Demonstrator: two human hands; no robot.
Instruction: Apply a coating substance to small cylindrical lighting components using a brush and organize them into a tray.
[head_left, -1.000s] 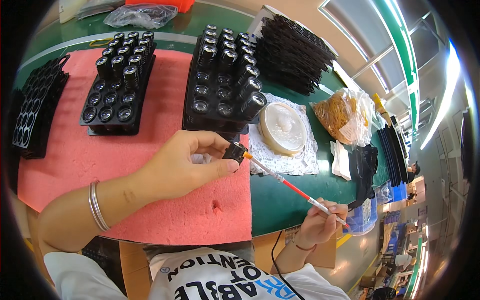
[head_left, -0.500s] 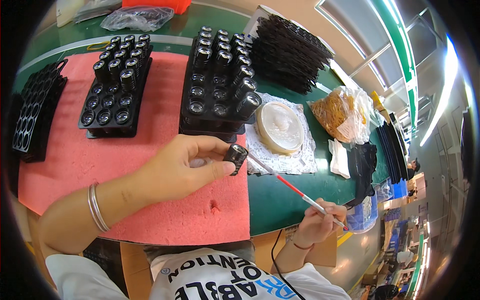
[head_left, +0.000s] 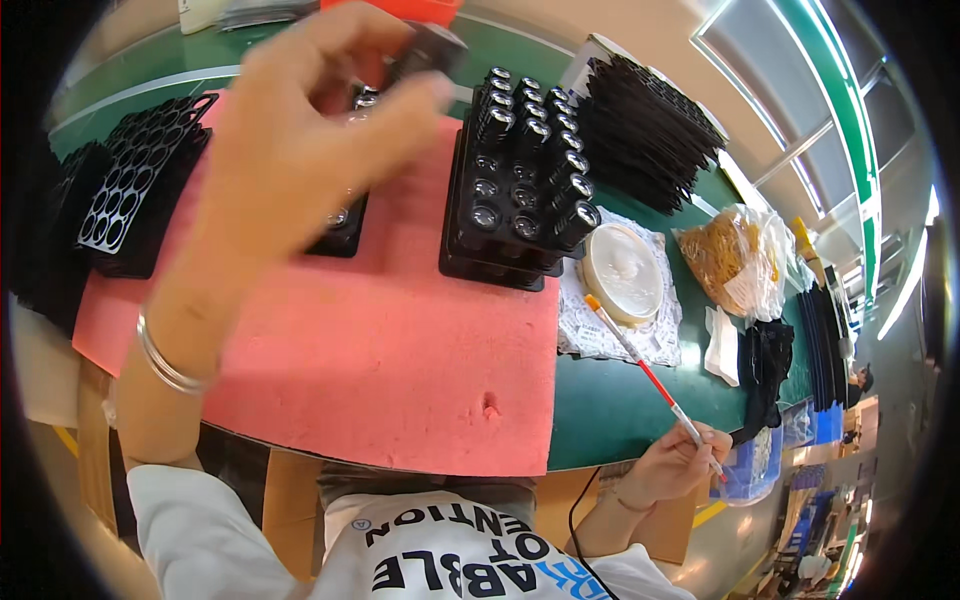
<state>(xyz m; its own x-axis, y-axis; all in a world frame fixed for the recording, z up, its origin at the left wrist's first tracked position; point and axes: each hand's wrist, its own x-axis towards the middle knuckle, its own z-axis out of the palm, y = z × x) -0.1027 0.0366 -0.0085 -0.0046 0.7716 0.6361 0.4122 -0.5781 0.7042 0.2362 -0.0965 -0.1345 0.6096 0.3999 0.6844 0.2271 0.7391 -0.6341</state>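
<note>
The work looks part-way through. In the black plastic tray (head_left: 492, 262) on the right of the pink foam mat (head_left: 380, 375), tall glossy black cylinders (head_left: 500, 125) fill the far rows and the right column, while the near places of the left and middle columns show lower, shiny round tops (head_left: 485, 215). Which of these are finished cannot be told. A second black tray (head_left: 345, 242), farther left, is mostly hidden behind the left hand (head_left: 290, 135), so its count is unclear.

That hand is raised over the far left part of the mat and blurred. Its thumb and fingers are parted by about the thickness of a dark cylindrical piece (head_left: 432, 52), which they seem to pinch from two sides; the exact contact is too blurred to tell.

The right hand (head_left: 682, 462), low at the near right, has its fingertips pressed together around a slim red-and-white brush (head_left: 655, 380). The orange bristles point far left, beside the near left rim of a pale round dish (head_left: 638, 319); touching or apart cannot be told.
</note>
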